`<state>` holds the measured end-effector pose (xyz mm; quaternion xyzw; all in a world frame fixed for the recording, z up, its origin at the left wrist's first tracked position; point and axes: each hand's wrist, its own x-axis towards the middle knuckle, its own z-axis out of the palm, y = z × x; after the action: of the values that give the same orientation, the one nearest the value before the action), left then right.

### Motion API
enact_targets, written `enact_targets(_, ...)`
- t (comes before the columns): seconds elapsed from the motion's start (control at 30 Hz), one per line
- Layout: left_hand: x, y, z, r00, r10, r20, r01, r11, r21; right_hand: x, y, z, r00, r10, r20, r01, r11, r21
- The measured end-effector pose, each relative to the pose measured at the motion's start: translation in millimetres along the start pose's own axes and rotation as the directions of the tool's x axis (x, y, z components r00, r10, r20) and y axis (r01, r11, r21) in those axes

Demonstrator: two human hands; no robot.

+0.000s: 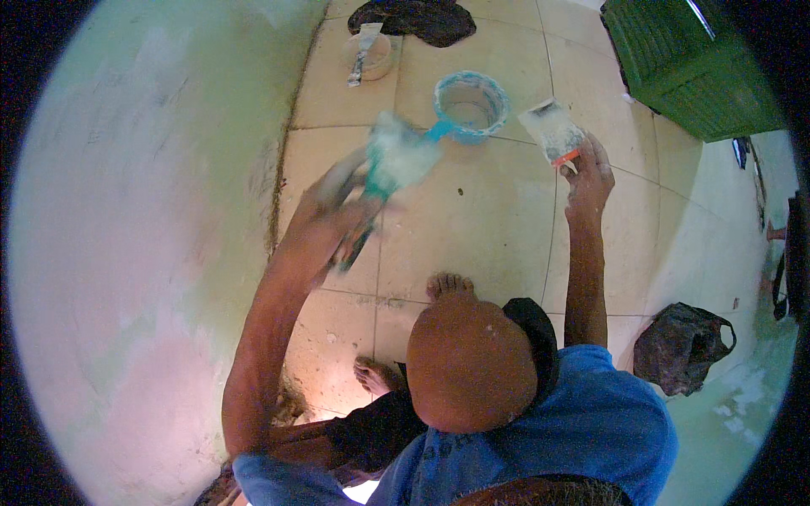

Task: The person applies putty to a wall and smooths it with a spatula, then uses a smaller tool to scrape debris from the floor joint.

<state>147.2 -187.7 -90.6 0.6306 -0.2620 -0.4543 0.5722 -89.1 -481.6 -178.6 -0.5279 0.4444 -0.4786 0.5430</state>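
At left, a blurred, paste-smeared green scraper [399, 158] is gripped by the left hand [337, 207], fingers curled; a white-smeared, orange-edged flat scraper [553, 135] is pinched by the right hand [592, 179], fingers closed. Between them a round blue plastic pot [467, 136] is set, with a green ribbed crate [696, 72] far right.

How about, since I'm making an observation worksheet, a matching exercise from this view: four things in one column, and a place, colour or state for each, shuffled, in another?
Column one
1. Dipper
2. Orange-trimmed scraper
3. Blurred, smeared tool
4. Slatted box

Column two
A. Green, at the upper right
B. Held in the left hand
C. Blue, with a whitish-smeared rim
D. Held in the right hand

Pairs: 1-C, 2-D, 3-B, 4-A
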Motion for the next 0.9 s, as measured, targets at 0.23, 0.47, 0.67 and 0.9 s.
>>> enact_targets(0.23, 188, -36, 42, 0.958, 0.004, 0.288, 0.042, 0.987, -0.153, 34, 10, -40, 1.000, -0.024, -0.015, 0.023, 1.000, -0.009)
enact_targets(0.47, 192, -69, 55, 0.992, -0.121, -0.032, 0.104, 0.939, -0.328, 39, 10, -21, 0.989, -0.120, 0.088, 0.130, 0.985, -0.111)
enact_targets(0.67, 137, -98, 22, 0.997, 0.010, -0.071, -0.020, 0.991, -0.135, 87, 0, 54, 0.759, -0.489, 0.430, 0.650, 0.611, -0.451)
enact_targets(0.9, 80, -138, 22, 0.990, 0.033, -0.135, -0.037, 0.999, -0.026, 105, 33, 119, 0.511, -0.467, 0.721, 0.841, 0.098, -0.532)
